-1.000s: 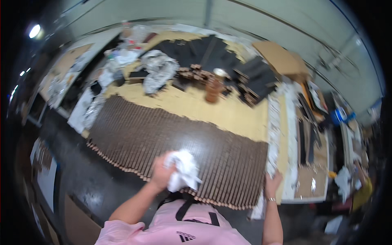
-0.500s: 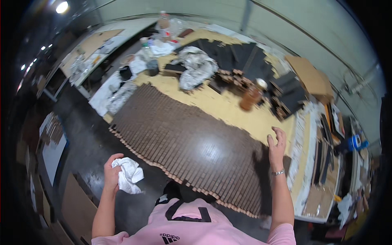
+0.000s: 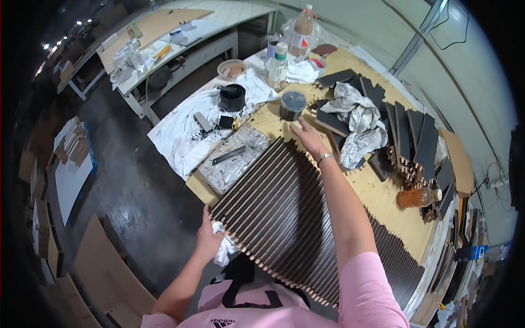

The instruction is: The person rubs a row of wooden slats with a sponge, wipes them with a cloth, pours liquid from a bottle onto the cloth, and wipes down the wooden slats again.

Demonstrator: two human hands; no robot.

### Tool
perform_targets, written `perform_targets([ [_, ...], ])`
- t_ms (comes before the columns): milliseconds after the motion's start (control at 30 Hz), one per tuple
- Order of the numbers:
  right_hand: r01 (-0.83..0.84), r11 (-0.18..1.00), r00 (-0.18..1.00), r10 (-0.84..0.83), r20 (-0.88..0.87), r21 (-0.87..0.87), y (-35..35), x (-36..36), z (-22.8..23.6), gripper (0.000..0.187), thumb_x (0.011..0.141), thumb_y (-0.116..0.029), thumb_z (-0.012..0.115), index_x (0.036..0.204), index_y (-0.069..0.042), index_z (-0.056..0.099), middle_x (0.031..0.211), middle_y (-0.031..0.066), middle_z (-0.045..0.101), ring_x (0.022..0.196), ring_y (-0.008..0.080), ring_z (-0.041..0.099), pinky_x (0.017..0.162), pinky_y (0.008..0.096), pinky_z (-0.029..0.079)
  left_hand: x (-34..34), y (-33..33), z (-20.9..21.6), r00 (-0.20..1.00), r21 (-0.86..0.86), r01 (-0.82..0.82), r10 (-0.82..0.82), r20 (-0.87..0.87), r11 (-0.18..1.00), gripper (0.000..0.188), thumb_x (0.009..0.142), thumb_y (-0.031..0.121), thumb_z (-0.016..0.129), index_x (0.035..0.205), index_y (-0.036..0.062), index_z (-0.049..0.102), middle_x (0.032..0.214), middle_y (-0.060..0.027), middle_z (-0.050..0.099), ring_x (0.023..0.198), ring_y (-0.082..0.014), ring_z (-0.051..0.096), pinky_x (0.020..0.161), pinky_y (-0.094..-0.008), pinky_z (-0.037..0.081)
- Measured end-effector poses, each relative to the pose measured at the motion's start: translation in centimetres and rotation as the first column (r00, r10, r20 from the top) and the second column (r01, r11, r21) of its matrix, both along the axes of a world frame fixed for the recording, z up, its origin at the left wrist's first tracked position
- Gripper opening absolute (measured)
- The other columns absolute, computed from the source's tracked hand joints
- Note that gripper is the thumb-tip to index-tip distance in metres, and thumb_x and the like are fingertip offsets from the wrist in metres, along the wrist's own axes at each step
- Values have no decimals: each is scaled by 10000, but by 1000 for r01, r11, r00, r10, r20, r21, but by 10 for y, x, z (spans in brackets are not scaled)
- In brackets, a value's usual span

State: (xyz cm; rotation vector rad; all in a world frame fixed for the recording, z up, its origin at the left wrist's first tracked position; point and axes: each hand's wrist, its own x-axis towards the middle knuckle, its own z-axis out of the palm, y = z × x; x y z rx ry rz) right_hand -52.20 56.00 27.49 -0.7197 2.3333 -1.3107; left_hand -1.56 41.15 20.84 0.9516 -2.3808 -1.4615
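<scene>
Rows of dark brown wooden strips with pale ends (image 3: 273, 202) lie side by side on the table. At their near left corner is my left hand (image 3: 208, 240), closed around a crumpled white cloth (image 3: 224, 250), its upper fingers against the strip ends. My right arm stretches across the strips. My right hand (image 3: 309, 141) is at their far edge with its fingers extended and holds nothing. Just beyond those fingers stands a small tub of dark liquid (image 3: 293, 104). A stained, crumpled rag (image 3: 358, 123) lies right of that hand.
Left of the tub are a black pot (image 3: 233, 97), a scraper blade (image 3: 228, 155) on a plastic-wrapped board, and smeared white cloths. Bottles (image 3: 278, 66) stand at the back. Dark planks (image 3: 418, 131) and a bottle of amber liquid (image 3: 420, 197) lie right. Cardboard (image 3: 104, 273) leans at lower left.
The view has swung left and nearer the table's left end. My left hand has brought the cloth to the strips' corner. My right hand has moved to their far left edge.
</scene>
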Motion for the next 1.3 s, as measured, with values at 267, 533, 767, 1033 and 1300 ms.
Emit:
perform_targets([
  [267,-218,938,975,221,20,269,-39,29,2,940,1148,-615,764,1870,-57,537,1672,243,779,1578,388,722,1351,441,522,-15,-8,28,994,45,74,-77,78,996,1177,997,-69,680,1972,53,32,1664,-348,723,1510,-543,728,1256,-552,590],
  [533,-133,934,919,241,-311,332,-33,44,-7,743,1228,-539,667,1770,-37,582,1638,337,693,1527,523,675,1298,531,562,-41,-34,49,874,-28,345,-310,374,938,1268,1017,64,808,1933,-31,-64,1404,-400,816,1208,-629,801,1071,-669,629],
  [767,51,986,790,57,-610,158,-13,47,-6,656,1227,-422,713,1743,-33,603,1699,355,606,1575,536,608,1361,565,505,-37,-77,95,763,-57,488,-394,512,871,931,972,25,787,1855,62,493,1395,-338,842,1257,-594,803,1099,-607,646],
  [1033,-292,844,924,371,96,-451,18,283,83,741,1099,-300,920,1698,39,647,1500,232,776,1393,343,756,1231,491,601,-80,-68,227,873,-226,359,-412,-260,905,638,899,-5,748,1536,-29,756,1321,-243,841,1208,-455,831,1110,-499,649],
  [1300,243,918,879,-71,471,-314,133,368,86,498,1084,-26,783,1574,50,739,1331,127,874,1188,191,814,1061,372,649,-129,-1,211,609,146,788,-792,-42,598,877,873,125,1037,1672,11,693,1626,-244,753,1425,-448,790,1185,-488,628],
])
